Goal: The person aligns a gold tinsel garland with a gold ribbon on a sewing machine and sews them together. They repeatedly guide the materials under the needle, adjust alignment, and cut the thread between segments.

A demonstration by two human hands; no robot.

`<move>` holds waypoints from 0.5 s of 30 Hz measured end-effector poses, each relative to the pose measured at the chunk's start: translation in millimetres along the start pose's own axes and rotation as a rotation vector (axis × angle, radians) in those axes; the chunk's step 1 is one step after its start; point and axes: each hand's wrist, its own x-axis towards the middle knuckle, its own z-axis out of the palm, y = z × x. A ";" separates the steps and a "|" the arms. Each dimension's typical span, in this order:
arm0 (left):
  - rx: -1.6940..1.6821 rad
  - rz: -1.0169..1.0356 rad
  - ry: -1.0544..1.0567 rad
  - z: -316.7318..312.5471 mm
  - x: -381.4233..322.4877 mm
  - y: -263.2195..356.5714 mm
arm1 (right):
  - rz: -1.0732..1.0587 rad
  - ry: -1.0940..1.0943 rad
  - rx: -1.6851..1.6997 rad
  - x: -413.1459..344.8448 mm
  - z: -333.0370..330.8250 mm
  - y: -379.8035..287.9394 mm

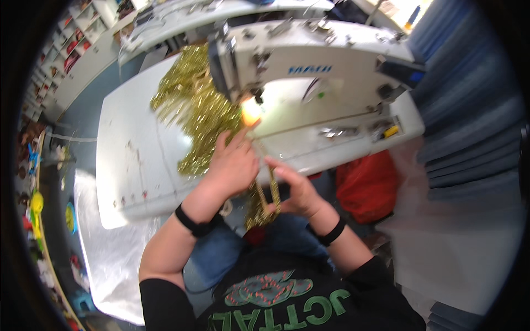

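A white industrial sewing machine (343, 62) stands on a pale sewing table (124, 165), its lamp glowing by the needle area. Gold tinsel fringe (198, 103) lies in a heap left of the machine head and runs up to the needle area. My left hand (235, 163) rests on the fringe's right edge just in front of the lamp, fingers spread and pressing down. At the table's front edge, my right hand (296, 190) holds a looped narrow gold band (274, 186) between thumb and fingers. More gold fringe hangs below it over my lap. The needle itself is hidden by glare.
Small metal items and a yellow-handled tool (390, 132) lie in a tray at the table's right. A red bag (366, 186) is below the front edge. Clear plastic sheeting (112, 256) hangs at lower left. A blue curtain (451, 103) hangs at right; another table (174, 27) stands behind.
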 end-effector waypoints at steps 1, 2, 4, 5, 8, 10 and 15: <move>-0.002 -0.037 -0.085 -0.7 -0.9 -2.3 | -0.021 0.001 0.005 1.5 0.0 -0.1; -0.046 -0.049 -0.022 -1.2 -2.0 -5.6 | -0.046 0.004 -0.036 3.0 -0.6 -0.4; -0.136 -0.096 0.018 -2.1 -11.7 -13.3 | -0.071 -0.002 -0.064 5.1 -0.1 -1.7; -0.154 -0.166 0.049 -1.5 -19.6 -17.6 | -0.068 -0.006 -0.066 5.2 0.2 -2.5; -0.158 -0.365 0.122 3.2 -48.8 -37.2 | -0.074 -0.004 -0.065 5.7 2.5 -3.9; -0.104 -0.488 0.115 8.5 -71.5 -53.9 | -0.069 -0.012 -0.069 5.5 2.7 -3.0; -0.055 -0.669 0.164 13.2 -140.5 -96.6 | -0.028 -0.026 -0.012 1.1 2.7 -2.0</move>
